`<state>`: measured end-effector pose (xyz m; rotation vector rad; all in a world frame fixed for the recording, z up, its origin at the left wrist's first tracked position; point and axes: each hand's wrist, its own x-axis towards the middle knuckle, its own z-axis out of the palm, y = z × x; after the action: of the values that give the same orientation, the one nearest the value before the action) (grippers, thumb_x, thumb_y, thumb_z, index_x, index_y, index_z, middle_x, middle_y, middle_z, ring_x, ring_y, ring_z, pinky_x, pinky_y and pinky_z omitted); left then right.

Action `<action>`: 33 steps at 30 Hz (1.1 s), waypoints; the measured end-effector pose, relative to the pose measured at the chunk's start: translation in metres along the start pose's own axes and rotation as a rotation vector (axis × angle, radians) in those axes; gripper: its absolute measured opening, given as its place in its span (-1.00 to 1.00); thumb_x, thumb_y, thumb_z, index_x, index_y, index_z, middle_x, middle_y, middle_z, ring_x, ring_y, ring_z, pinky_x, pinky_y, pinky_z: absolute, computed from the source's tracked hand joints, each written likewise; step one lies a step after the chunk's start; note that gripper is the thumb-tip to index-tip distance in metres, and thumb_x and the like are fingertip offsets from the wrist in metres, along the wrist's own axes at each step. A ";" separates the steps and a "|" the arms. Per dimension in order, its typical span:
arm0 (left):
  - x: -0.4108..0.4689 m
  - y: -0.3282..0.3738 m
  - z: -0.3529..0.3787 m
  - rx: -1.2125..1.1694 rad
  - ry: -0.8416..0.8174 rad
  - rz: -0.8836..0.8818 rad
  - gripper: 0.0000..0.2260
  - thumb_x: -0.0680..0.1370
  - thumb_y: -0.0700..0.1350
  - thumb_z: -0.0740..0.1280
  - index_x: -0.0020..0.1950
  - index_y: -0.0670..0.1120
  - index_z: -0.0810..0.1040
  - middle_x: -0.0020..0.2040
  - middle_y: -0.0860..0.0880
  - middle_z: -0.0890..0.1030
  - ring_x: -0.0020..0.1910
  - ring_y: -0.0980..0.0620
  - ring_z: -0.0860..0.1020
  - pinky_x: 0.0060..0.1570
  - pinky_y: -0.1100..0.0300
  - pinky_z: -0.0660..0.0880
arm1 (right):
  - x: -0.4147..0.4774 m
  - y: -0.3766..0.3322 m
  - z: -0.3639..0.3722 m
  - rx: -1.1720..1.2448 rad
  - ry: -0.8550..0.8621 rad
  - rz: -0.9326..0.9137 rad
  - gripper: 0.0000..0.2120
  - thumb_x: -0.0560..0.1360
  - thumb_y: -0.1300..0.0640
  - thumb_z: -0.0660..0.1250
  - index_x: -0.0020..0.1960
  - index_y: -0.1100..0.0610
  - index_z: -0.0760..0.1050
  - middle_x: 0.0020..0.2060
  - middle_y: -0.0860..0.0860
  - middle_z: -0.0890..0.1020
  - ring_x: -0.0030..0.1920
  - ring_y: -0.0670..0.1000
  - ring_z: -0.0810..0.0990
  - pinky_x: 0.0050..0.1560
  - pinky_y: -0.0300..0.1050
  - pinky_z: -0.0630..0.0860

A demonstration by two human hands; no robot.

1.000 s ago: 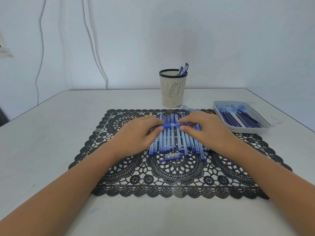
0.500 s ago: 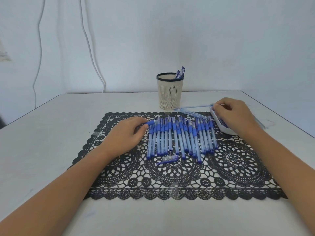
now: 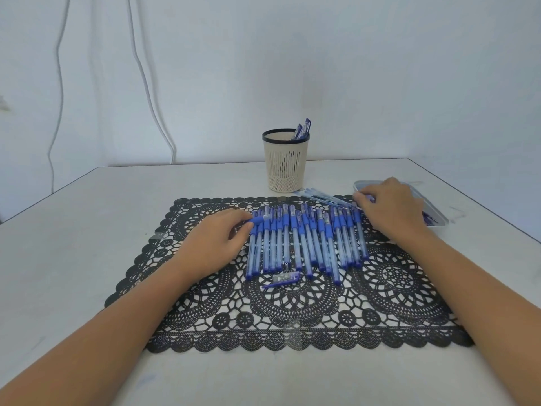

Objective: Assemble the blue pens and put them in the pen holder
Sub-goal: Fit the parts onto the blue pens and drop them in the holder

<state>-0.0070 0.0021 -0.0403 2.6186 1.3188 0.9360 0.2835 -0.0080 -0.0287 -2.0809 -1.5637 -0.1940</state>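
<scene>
1. A pale table stands against a plain white wall, and both of the person's forearms reach in over its near edge.
2. A black lace placemat covers the middle of the table.
3. A loose pen cap lies slantwise on the placemat, just in front of the pens.
4. A row of blue pens lies side by side on the placemat, blue grips pointing away from the person.
5. The left hand rests at the left end of the row. Thumb and fingers pinch a blue pen piece, which lies crosswise over the tops of the first pens.
6. The right hand is past the right end of the row, fingers curled down over the near left corner of a white tray. Whether they grasp anything cannot be told.
7. A few clear barrels lie slanted between the tray and the holder.
8. The cream pen holder, dark-rimmed, stands upright behind the placemat with two capped pens leaning at its right side.
9. White cables hang down the wall on the left.
</scene>
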 end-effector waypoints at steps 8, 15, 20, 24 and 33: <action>-0.001 0.001 0.001 -0.009 0.007 0.017 -0.74 0.58 -0.06 0.21 0.22 -0.11 0.52 0.06 0.03 0.59 -0.04 0.15 0.47 -0.03 0.29 0.37 | 0.016 0.041 -0.008 -0.107 -0.074 0.287 -0.81 0.48 0.15 0.17 -0.03 0.16 0.53 0.03 0.16 0.55 0.10 0.21 0.45 0.05 0.02 0.29; 0.000 0.001 0.001 -0.003 0.010 0.024 -0.73 0.58 -0.06 0.21 0.22 -0.12 0.52 0.09 0.01 0.59 -0.03 0.17 0.46 -0.03 0.31 0.35 | 0.020 0.046 0.002 -0.112 -0.160 0.316 -0.91 0.45 0.13 0.25 -0.12 0.12 0.50 -0.10 0.12 0.56 0.01 0.18 0.50 0.09 0.03 0.38; 0.000 0.001 0.002 0.001 0.006 0.024 -0.73 0.58 -0.06 0.21 0.22 -0.12 0.52 0.08 0.02 0.59 -0.04 0.17 0.46 -0.03 0.31 0.35 | 0.019 0.044 0.001 -0.082 -0.193 0.300 -0.82 0.43 0.10 0.30 -0.30 0.10 0.36 -0.30 0.05 0.48 -0.09 0.15 0.50 0.04 0.04 0.42; 0.000 0.002 0.002 0.000 0.004 0.022 -0.74 0.59 -0.06 0.21 0.22 -0.12 0.52 0.08 0.02 0.59 -0.04 0.18 0.46 -0.05 0.34 0.33 | 0.016 0.041 -0.001 -0.062 -0.176 0.335 -0.84 0.43 0.13 0.27 -0.29 0.10 0.34 -0.27 0.05 0.49 -0.07 0.15 0.50 0.00 0.00 0.35; 0.000 0.001 -0.001 -0.009 0.002 0.014 -0.75 0.58 -0.06 0.21 0.21 -0.10 0.52 0.03 0.05 0.58 -0.04 0.15 0.49 -0.08 0.35 0.35 | -0.001 0.000 -0.013 0.238 0.096 -0.055 -0.94 0.54 0.08 0.24 -0.07 0.07 0.45 -0.14 -0.01 0.54 -0.12 0.00 0.47 0.08 0.06 0.42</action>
<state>-0.0071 0.0016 -0.0395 2.6245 1.2956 0.9443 0.2858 -0.0154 -0.0180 -1.8206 -1.5093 -0.1186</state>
